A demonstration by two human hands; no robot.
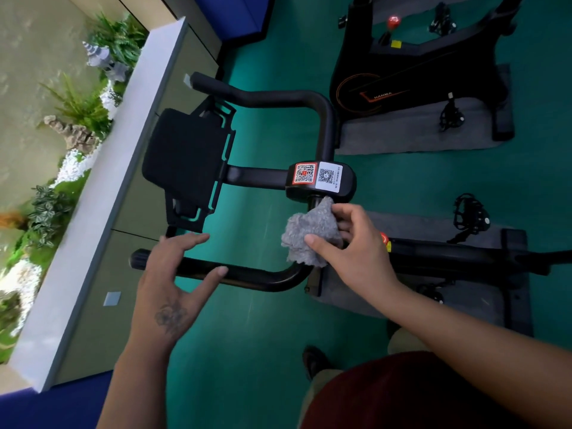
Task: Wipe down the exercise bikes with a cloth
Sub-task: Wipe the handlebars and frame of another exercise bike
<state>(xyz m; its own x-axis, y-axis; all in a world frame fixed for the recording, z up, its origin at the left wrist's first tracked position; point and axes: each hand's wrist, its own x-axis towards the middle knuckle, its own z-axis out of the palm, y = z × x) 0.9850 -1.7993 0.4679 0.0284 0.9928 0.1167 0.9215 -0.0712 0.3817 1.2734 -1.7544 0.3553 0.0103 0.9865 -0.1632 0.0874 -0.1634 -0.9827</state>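
A black exercise bike fills the middle of the head view; its handlebar [266, 280] loops around a hub with two QR stickers [318, 178] and a black tablet holder [185, 156]. My right hand [349, 243] pinches a crumpled grey cloth [309, 233] and presses it against the bar just below the hub. Over the near grip of the handlebar hovers my left hand [173, 274], fingers spread and holding nothing. The bike's frame [448, 258] runs off to the right, partly behind my right arm.
A second black bike [418, 72] stands on a grey mat [402, 134] at the upper right. A grey mat [464, 301] lies under the near bike. A window ledge [102, 193] runs along the left. The floor [263, 351] is green. My shoe [314, 360] is below.
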